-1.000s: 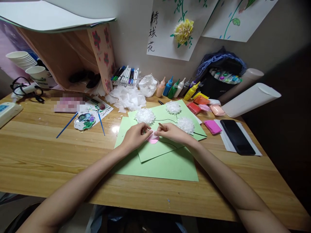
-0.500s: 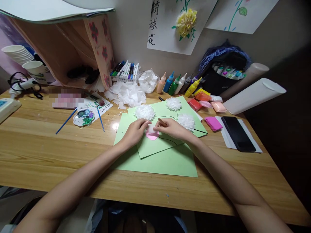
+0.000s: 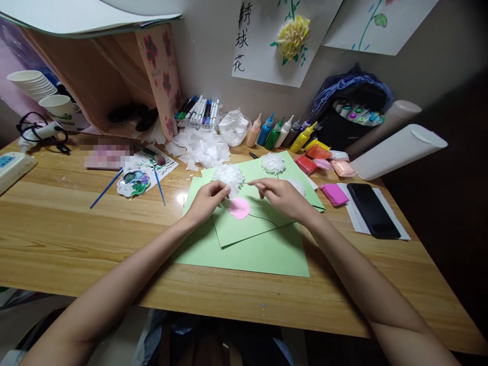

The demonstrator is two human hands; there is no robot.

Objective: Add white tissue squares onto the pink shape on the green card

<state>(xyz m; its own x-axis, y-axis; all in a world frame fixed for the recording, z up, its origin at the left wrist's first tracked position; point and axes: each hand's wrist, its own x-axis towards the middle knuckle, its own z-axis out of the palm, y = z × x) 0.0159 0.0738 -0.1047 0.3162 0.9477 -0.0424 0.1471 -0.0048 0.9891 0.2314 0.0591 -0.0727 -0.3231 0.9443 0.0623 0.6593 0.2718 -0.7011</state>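
Observation:
My left hand (image 3: 208, 202) is closed, thumb against fingers, on a small piece of white tissue paper (image 3: 235, 190). The tissue overlaps the lower edge of a fluffy white paper flower (image 3: 226, 175) in my view. To the right, my right hand (image 3: 280, 195) hovers with its index finger stretched left and the others partly curled; nothing shows in it. Between and below my hands lies a pink disc (image 3: 240, 208) on a green sheet (image 3: 244, 235), with a thin black line running from it. Another white flower (image 3: 273, 162) sits higher up, and my right hand partly covers a third.
Loose tissue squares (image 3: 204, 147) lie behind the sheets, beside a tissue-filled bowl (image 3: 233, 129) and several paint bottles (image 3: 274, 134). Clay packets (image 3: 316, 160) and a phone (image 3: 373, 211) are at right. A paint palette (image 3: 133, 183) and brushes (image 3: 159, 187) lie at left.
My hands have moved apart, and the tissue has shifted up off the pink disc with my left hand. My right hand has let go of the tissue and stretched its index finger.

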